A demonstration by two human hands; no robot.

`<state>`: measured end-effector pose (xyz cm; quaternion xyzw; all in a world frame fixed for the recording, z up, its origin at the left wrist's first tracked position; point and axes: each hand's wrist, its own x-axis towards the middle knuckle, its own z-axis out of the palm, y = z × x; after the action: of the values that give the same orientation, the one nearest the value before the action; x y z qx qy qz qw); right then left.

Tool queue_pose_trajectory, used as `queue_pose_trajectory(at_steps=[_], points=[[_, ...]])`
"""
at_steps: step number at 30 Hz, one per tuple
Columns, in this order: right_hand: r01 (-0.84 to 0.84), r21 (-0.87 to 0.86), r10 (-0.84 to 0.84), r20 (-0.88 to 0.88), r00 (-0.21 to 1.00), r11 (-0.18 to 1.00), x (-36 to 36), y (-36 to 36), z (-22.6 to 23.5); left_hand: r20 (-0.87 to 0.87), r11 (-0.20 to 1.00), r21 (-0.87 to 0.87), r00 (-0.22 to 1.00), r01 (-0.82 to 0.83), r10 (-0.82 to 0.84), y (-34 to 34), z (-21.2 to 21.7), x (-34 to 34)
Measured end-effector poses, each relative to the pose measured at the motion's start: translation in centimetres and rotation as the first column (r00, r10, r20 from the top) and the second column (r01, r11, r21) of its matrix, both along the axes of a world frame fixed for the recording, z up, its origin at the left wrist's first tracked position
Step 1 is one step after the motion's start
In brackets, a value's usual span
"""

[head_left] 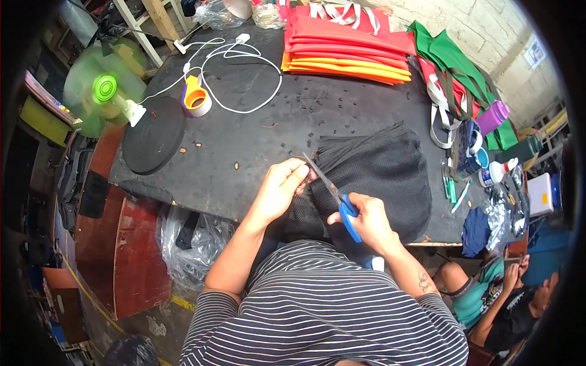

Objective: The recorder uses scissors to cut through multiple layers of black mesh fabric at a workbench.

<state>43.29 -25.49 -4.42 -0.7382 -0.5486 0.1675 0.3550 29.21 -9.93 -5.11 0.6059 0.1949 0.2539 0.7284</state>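
Note:
Black mesh fabric [381, 177] lies bunched in a layered stack at the table's near edge, in front of me. At its left side my left hand [276, 190] is closed, thumb and fingers pinching an edge of the mesh; the exact bit held is partly hidden. Blue-handled scissors [349, 213] are in my right hand [371, 222], whose fingers wrap around the handles. Their metal blades point up and left over the mesh, the tips beside my left fingertips. Whether the blades are parted is hard to make out.
Small black scraps [311, 122] dot the black table [244, 146]. Stacked red and orange fabric [348, 49] lies at the back. A tape roll [197, 100], white cable [268, 64] and running fan [105, 88] stand left; bottles and pens [450, 188] right. A seated person [497, 293] is at lower right.

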Motion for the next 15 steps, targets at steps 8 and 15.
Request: queue_pose_trajectory(at_steps=[8, 15], points=[[-0.046, 0.304, 0.206, -0.519, 0.830, 0.951, 0.0, 3.5, 1.7, 0.062, 0.961, 0.277, 0.997, 0.020, -0.039, -1.0, 2.5, 3.0], [0.276, 0.263, -0.021, -0.688, 0.726, 0.925, 5.9, 5.1, 7.5, 0.184, 0.965, 0.206, 0.975, -0.160, 0.123, -1.7, 2.3, 3.9]])
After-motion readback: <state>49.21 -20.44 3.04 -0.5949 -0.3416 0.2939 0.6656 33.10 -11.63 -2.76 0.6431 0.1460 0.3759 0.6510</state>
